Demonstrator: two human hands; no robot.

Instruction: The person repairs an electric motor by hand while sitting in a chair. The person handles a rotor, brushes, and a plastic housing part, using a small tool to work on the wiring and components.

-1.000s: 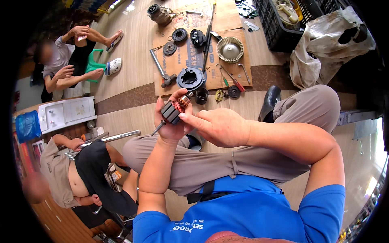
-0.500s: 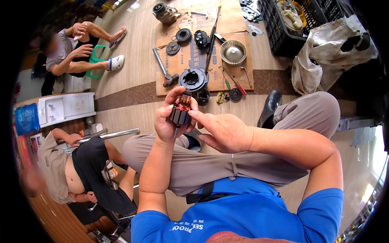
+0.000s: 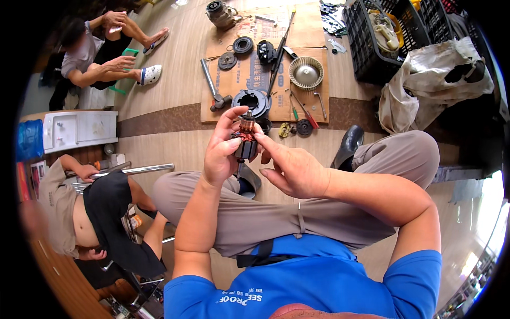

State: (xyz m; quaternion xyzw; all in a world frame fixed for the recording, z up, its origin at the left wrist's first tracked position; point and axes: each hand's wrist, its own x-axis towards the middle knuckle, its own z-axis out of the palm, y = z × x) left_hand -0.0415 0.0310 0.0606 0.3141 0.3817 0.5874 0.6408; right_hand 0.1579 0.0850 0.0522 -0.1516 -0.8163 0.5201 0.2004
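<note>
Rotor upright between my hands
My left hand (image 3: pixel 220 154) gripped the motor rotor (image 3: pixel 246 139), shaft vertical; my right hand (image 3: pixel 295 170) pinched its side.

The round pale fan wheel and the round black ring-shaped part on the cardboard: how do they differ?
The fan wheel is pale beige with fine ribs around a domed middle; the black ring-shaped part is dark with an open hollow centre. The fan wheel lies farther from the person, at the cardboard's right side; the black part sits at its near edge, just beyond the left hand and right hand. Both are round and rest flat on the cardboard.
</note>
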